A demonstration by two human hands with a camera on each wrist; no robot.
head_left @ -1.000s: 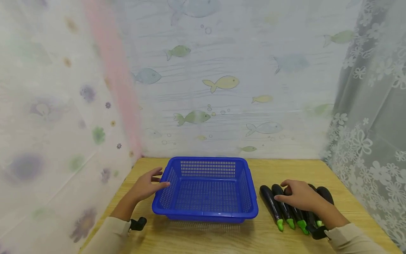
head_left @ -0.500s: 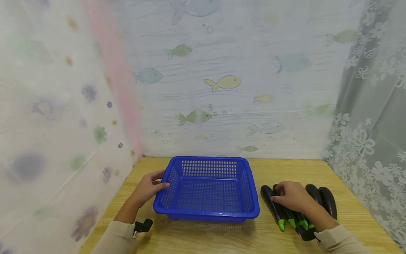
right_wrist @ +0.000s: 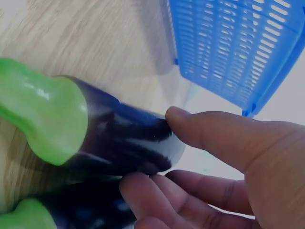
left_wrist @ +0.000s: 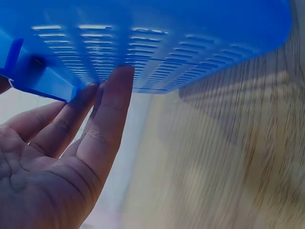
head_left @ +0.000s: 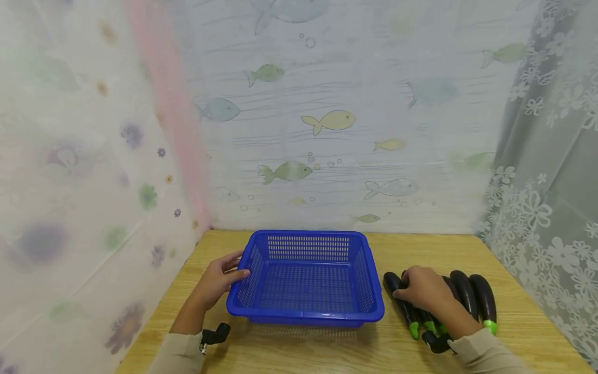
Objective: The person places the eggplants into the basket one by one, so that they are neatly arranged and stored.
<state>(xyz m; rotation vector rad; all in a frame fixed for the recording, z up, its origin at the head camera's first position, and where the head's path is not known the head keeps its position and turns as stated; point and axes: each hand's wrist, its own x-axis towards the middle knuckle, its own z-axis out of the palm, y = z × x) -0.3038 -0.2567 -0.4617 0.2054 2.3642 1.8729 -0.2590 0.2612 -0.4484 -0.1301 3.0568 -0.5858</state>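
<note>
A blue plastic basket with slotted walls stands mid-table. My left hand holds its left rim, thumb over the edge and fingers along the outer wall; in the left wrist view, the fingertips touch the slots. To the basket's right lie several dark eggplants with green stem ends, side by side. My right hand is over them, its thumb and fingers on either side of the leftmost eggplant. In the right wrist view, that eggplant is pinched near its far end. The hand partly hides the middle eggplants.
Two eggplants lie farthest right, near the table's right side. The wooden table ends at a wall covering printed with fish. A sheer flowered curtain hangs at the right.
My right hand has moved left across the eggplants to the leftmost one, uncovering those on the right. My left hand has come onto the basket's left rim.
</note>
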